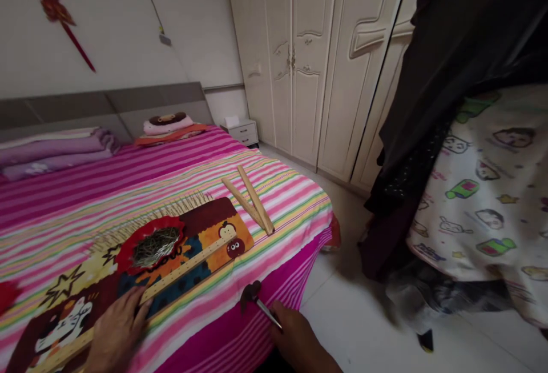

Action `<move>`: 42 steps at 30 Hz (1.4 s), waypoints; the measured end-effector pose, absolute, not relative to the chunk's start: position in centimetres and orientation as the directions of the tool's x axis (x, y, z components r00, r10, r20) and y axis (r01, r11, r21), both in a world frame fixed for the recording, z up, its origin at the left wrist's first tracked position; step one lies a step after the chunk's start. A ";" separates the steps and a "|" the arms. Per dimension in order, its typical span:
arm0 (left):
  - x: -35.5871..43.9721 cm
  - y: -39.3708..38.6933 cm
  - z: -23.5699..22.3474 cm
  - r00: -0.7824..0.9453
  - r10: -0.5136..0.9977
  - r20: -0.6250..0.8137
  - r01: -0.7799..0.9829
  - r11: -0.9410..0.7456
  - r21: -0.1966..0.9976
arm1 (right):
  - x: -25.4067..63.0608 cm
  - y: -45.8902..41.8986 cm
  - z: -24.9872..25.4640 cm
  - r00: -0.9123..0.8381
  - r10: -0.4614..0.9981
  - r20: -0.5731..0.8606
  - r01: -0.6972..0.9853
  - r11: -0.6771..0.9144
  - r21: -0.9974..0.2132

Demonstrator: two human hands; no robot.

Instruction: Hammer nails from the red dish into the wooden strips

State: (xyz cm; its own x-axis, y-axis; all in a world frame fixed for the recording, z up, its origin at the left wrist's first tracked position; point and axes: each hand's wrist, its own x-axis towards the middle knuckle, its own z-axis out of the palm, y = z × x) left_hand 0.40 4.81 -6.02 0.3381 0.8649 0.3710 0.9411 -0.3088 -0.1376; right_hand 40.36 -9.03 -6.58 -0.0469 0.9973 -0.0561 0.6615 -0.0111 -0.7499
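Nails [156, 245] lie in a red dish [124, 254]; right hand [296, 332] holds hammer [262, 306], left hand [116, 327] a wooden strip [188, 267].

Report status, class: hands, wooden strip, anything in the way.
Left hand on wooden strip. Right hand gripping hammer. Strip lies along cartoon-print board. Red nail dish beside strip, not over it.

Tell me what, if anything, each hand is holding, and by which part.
Right hand: hammer, by the handle. Left hand: on a wooden strip; whether it grips is unclear.
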 end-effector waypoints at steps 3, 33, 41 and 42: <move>-0.7 5.0 -6.5 0.394 0.869 0.299 0.913 -0.333 -0.234 | 40.0 -8.9 -7.1 -0.061 0.997 -0.051 0.658 0.002 -0.753; 4.0 2.9 -5.6 0.095 0.912 0.399 0.995 -0.076 -0.064 | 39.7 -7.9 -11.0 -0.233 0.969 0.078 0.787 0.235 -0.570; 4.4 2.4 -5.5 0.115 0.882 0.457 0.993 -0.113 -0.032 | 38.8 -6.4 -10.8 -0.132 0.987 0.095 0.862 0.161 -0.481; 4.5 2.4 -5.5 0.115 0.880 0.460 0.993 -0.118 -0.023 | 38.9 -6.5 -10.8 -0.119 0.988 0.095 0.869 0.150 -0.472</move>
State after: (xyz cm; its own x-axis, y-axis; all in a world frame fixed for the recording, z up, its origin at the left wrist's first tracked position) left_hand 4.47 2.37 -5.50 0.1154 0.8802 0.4603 0.9927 -0.1180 -0.0232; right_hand 38.86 -6.54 -10.79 -0.1187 0.9884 0.0949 0.8688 0.1497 -0.4719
